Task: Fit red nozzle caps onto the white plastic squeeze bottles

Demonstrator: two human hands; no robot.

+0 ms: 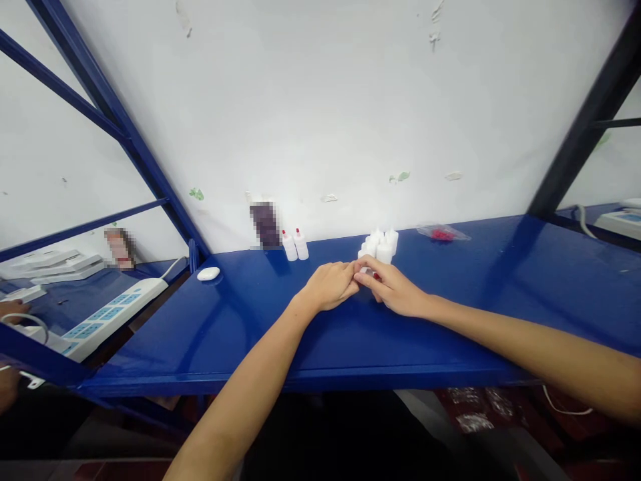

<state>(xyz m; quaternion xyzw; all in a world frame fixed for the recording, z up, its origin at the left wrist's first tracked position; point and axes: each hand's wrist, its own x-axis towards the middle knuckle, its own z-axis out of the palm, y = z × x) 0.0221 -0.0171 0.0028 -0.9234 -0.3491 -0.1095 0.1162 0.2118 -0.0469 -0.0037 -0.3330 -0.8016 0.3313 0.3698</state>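
Observation:
My left hand (pixel 332 286) is closed over the blue table, back of the hand up, its fingertips meeting those of my right hand. What lies under its fingers is hidden. My right hand (pixel 398 288) is curled, thumb and forefinger pinched together, and a small red cap (pixel 376 275) shows within its grip. Some white shows through the gap between its fingers; whether that is a held bottle or one behind, I cannot tell. Just beyond stand several white squeeze bottles (pixel 384 252) without red tips. Two white bottles with red tips (pixel 295 245) stand to the left.
On the blue table (pixel 240 334), a white case (pixel 208 274) lies left and a clear bag with red pieces (pixel 443 233) back right. A pixelated dark object (pixel 266 225) leans on the wall. Beyond the left frame are a power strip (pixel 107 317) and another person's hand (pixel 14 310).

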